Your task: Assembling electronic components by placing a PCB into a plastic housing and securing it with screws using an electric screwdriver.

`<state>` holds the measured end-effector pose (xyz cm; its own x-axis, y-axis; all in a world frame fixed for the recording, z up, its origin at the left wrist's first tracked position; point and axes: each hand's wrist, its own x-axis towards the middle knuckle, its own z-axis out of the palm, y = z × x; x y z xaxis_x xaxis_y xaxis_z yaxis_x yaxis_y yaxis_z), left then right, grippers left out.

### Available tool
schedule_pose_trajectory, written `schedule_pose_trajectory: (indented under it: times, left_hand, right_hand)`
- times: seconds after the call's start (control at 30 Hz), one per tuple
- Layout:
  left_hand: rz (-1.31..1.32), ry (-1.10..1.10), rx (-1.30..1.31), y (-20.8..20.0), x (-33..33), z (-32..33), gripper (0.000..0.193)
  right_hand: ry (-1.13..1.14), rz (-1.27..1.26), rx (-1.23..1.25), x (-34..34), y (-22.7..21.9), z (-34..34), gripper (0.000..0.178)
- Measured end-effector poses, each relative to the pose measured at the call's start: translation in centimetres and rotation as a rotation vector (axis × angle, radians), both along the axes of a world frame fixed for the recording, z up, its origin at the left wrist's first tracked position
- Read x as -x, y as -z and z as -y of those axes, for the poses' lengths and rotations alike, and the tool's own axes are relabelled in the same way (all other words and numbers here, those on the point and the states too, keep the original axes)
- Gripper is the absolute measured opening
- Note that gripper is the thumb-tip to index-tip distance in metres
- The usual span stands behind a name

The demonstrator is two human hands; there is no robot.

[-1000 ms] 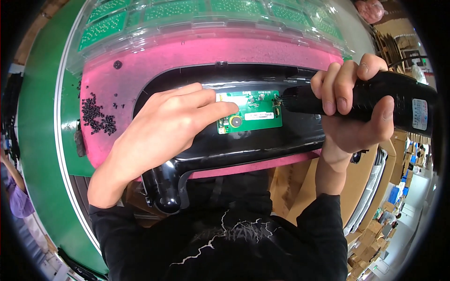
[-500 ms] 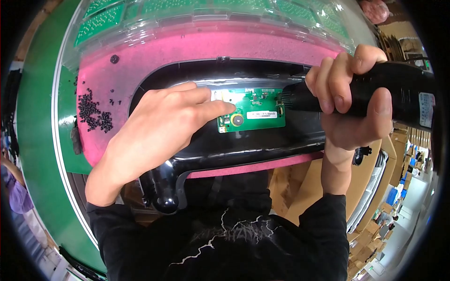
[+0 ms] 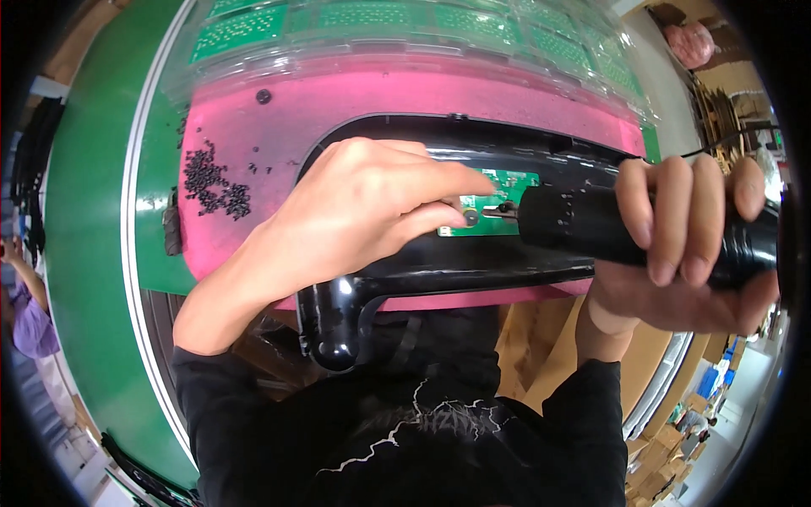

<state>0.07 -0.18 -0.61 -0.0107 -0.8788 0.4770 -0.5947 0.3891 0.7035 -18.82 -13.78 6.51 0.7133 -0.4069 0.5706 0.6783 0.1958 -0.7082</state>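
My right hand [image 3: 676,245] is wrapped around a thick black powered screwdriver [image 3: 583,221], held nearly level. Its slim metal bit [image 3: 498,212] points left, over a green circuit board [image 3: 488,226]. The board lies inside a large, glossy black plastic housing [image 3: 498,269] and carries a round black part [image 3: 470,218]. My left hand [image 3: 363,211] reaches across the board's left part, index finger and thumb apart on either side of the bit's tip. Its other fingers are curled and mostly hidden, and nothing shows between the index finger and thumb.
The housing rests on a pink mat [image 3: 253,203] on a green table [image 3: 93,253]. Loose black screws [image 3: 215,186] are heaped at the mat's left. Clear plastic trays of green boards [image 3: 355,34] stand behind. Cardboard [image 3: 549,346] is at the lower right; a person in purple [image 3: 35,321] is far left.
My left index finger has lifted off the board and spread from the thumb. The screwdriver has turned and moved lower, its bit now over the board. The whole view has shifted slightly.
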Motion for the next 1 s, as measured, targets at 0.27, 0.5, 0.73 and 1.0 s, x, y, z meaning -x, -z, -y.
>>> schedule_pose_trajectory:
  times: [0.27, 0.5, 0.73, 1.0]
  left_hand:
    - [-0.209, 0.043, 0.014, -0.6, -0.3, -0.4, 0.03]
    - [-0.192, 0.132, -0.034, -0.9, -0.4, -0.5, 0.026]
    - [0.114, 0.003, 0.21, 0.1, -0.8, 0.2, 0.026]
    - [0.035, -0.328, 0.097, -0.2, -1.2, -0.2, 0.004]
  right_hand:
    - [0.068, 0.098, -0.055, -1.8, -0.2, -1.7, 0.043]
    - [0.011, 0.155, 0.057, -2.5, 0.4, -1.0, 0.045]
    - [-0.047, 0.015, 0.314, -2.4, 0.9, 0.5, 0.05]
    - [0.238, -0.246, 0.15, -3.5, 2.3, -1.2, 0.053]
